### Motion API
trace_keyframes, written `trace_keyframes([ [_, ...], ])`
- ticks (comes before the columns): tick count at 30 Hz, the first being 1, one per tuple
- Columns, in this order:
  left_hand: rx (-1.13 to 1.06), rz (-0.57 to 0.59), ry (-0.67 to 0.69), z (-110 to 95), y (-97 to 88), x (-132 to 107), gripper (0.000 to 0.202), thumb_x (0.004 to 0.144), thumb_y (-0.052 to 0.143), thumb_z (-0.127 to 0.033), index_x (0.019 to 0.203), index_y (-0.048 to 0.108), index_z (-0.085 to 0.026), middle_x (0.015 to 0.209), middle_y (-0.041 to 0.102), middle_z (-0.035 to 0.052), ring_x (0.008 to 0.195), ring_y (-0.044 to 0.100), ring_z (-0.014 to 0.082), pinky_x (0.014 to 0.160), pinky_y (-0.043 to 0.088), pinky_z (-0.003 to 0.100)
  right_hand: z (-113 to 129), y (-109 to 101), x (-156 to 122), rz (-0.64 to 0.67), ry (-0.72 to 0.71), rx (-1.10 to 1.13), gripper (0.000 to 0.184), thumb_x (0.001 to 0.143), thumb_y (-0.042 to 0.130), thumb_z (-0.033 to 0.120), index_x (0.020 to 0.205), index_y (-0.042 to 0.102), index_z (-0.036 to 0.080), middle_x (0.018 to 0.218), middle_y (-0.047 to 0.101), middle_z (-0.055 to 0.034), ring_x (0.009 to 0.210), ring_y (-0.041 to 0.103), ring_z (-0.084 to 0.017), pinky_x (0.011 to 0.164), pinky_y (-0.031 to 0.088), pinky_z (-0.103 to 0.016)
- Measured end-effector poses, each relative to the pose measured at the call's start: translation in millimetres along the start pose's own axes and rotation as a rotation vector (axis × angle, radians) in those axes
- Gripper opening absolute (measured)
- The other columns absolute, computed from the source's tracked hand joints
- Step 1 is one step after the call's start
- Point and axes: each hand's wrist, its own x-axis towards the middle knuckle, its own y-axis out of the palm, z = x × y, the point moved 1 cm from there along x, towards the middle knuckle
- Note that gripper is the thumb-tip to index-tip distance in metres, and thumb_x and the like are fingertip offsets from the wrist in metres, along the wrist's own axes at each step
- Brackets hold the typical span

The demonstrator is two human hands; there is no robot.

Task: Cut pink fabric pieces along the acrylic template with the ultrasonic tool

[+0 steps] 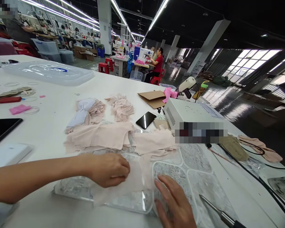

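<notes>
A thin, sheer pale-pink fabric piece (139,174) lies on a clear plastic-covered mat (172,169) with a grey stone pattern. My left hand (111,169) is closed at the fabric's left part, fingers curled down onto it. Just off its right edge, my right hand (174,201) is open over the mat, fingers apart and holding nothing. Beyond the hands lie two stacks of pale-pink fabric, the left stack (99,136) and the right stack (155,141). To the right of my right hand rests a pointed metal-tipped tool (215,205), like a soldering iron.
A grey metal box (192,110) with black cables (256,180) stands at the right. Bundled fabric (91,110), a crumpled fabric heap (122,107) and a phone (146,120) lie farther back. Another phone (3,129) is at left, below a clear lid (49,71). A person (158,63) sits in the background.
</notes>
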Motion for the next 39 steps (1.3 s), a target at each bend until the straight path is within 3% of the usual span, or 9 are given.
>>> trace_keyframes([
  [4, -0.001, 0.006, 0.176, 0, 21.8, 20, 0.025, 0.095, 0.049, -0.019, 0.116, 0.061, -0.015, 0.13, 0.06, 0.0124, 0.121, 0.056, 0.0241, 0.107, 0.041, 0.034, 3, 29, 8, 0.053, -0.197, -0.151, 0.044, 0.08, 0.056, 0.016, 0.124, 0.057, 0.015, 0.119, 0.067, -0.0111, 0.113, 0.061, -0.03, 0.087, 0.056, -0.046],
  [7, -0.003, 0.026, 0.259, 2, 37.4, 24, 0.032, 0.095, 0.05, -0.018, 0.127, 0.055, -0.017, 0.139, 0.053, 0.0115, 0.132, 0.046, 0.0252, 0.113, 0.034, 0.039, 4, 28, -9, 0.057, -0.24, -0.181, 0.039, 0.078, 0.057, 0.017, 0.117, 0.06, 0.013, 0.109, 0.071, -0.0107, 0.097, 0.067, -0.026, 0.081, 0.058, -0.041],
  [11, -0.073, 0.063, 0.384, 0, 40.5, 29, 0.031, 0.097, 0.046, -0.016, 0.125, 0.058, -0.02, 0.136, 0.056, 0.0109, 0.131, 0.048, 0.0236, 0.114, 0.033, 0.039, 14, 7, -22, 0.046, -0.199, -0.084, 0.032, 0.078, 0.057, 0.01, 0.109, 0.063, 0.014, 0.092, 0.073, -0.0077, 0.083, 0.066, -0.019, 0.076, 0.058, -0.031],
  [15, -0.062, 0.052, 0.438, -3, 38.4, 41, 0.028, 0.098, 0.046, -0.02, 0.122, 0.06, -0.014, 0.129, 0.06, 0.0162, 0.124, 0.054, 0.0246, 0.112, 0.037, 0.038, 23, 1, 1, 0.063, -0.055, -0.039, 0.035, 0.081, 0.05, 0.005, 0.112, 0.062, 0.015, 0.104, 0.071, -0.0089, 0.093, 0.063, -0.02, 0.082, 0.056, -0.034],
  [19, -0.008, 0.016, 0.484, -2, 39.3, 45, 0.029, 0.099, 0.041, -0.016, 0.119, 0.062, -0.012, 0.128, 0.061, 0.0163, 0.125, 0.054, 0.0246, 0.11, 0.041, 0.036, -4, 11, 14, 0.066, -0.015, -0.053, 0.027, 0.087, 0.05, 0.015, 0.111, 0.063, 0.017, 0.109, 0.07, -0.0076, 0.101, 0.06, -0.022, 0.09, 0.053, -0.042],
  [24, 0.034, -0.01, 0.535, 4, 38.2, 43, 0.031, 0.1, 0.038, -0.017, 0.119, 0.061, -0.009, 0.13, 0.059, 0.0174, 0.126, 0.053, 0.0254, 0.107, 0.045, 0.035, -39, -4, 0, -0.155, 0.242, -0.329, 0.032, 0.09, 0.05, 0.019, 0.12, 0.06, 0.016, 0.115, 0.066, -0.0136, 0.106, 0.058, -0.028, 0.083, 0.054, -0.047],
  [29, 0.053, -0.022, 0.525, 4, 38.9, 45, 0.03, 0.099, 0.038, -0.015, 0.115, 0.062, -0.008, 0.128, 0.06, 0.0179, 0.127, 0.052, 0.0277, 0.106, 0.045, 0.034, -12, 5, 10, 0.058, -0.087, -0.018, 0.036, 0.086, 0.047, 0.013, 0.119, 0.06, 0.02, 0.113, 0.068, -0.0065, 0.109, 0.058, -0.021, 0.095, 0.05, -0.041],
  [35, 0.035, 0.036, 0.562, 6, 33.5, 49, 0.032, 0.098, 0.037, -0.015, 0.121, 0.058, -0.009, 0.13, 0.059, 0.0155, 0.13, 0.049, 0.0242, 0.108, 0.043, 0.03, -53, 8, 15, -0.123, 0.231, -0.295, 0.031, 0.089, 0.045, 0.013, 0.116, 0.06, 0.016, 0.117, 0.065, -0.0138, 0.111, 0.057, -0.028, 0.091, 0.05, -0.051],
  [39, 0.067, -0.012, 0.555, 5, 27.8, 52, 0.028, 0.099, 0.039, -0.017, 0.115, 0.062, -0.013, 0.13, 0.059, 0.0135, 0.126, 0.052, 0.0235, 0.108, 0.043, 0.032, -43, -3, 16, -0.079, 0.118, -0.177, 0.034, 0.088, 0.047, 0.012, 0.119, 0.058, 0.019, 0.116, 0.065, -0.0097, 0.113, 0.055, -0.022, 0.092, 0.051, -0.041],
])
